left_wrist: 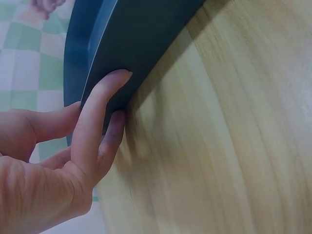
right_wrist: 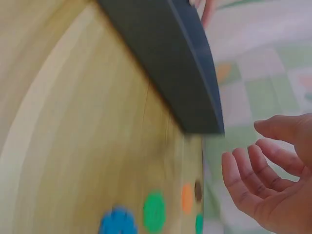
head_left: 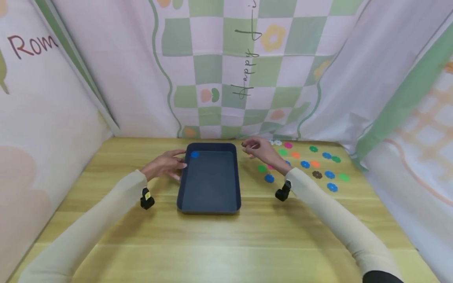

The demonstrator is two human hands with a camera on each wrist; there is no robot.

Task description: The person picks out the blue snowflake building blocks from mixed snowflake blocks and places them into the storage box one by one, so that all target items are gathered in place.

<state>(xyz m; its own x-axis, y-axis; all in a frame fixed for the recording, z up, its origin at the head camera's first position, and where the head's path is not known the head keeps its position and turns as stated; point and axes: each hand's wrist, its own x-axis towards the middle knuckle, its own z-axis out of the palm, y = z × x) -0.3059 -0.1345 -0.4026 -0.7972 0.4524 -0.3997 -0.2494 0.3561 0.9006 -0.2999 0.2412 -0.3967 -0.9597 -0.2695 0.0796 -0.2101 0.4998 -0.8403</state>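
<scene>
A dark blue-grey rectangular tray (head_left: 211, 210) lies on the wooden table, with one blue flower-shaped piece (head_left: 194, 155) in its far left corner. My left hand (head_left: 165, 164) rests its spread fingers against the tray's left side. The left wrist view shows the fingertips (left_wrist: 119, 78) touching the outer wall near the rim. To the right of the tray's far end, my right hand (head_left: 260, 150) hovers above the table with loosely bent fingers. In the right wrist view, a gap shows between thumb (right_wrist: 275, 127) and fingers, and I see nothing held there.
Many flower-shaped pieces lie scattered to the right, among them a brown one (head_left: 317, 174), a blue one (head_left: 269, 178) and a light green one (head_left: 344, 177). A patterned curtain (head_left: 233, 70) hangs behind the table (head_left: 212, 247), with more cloth at both sides.
</scene>
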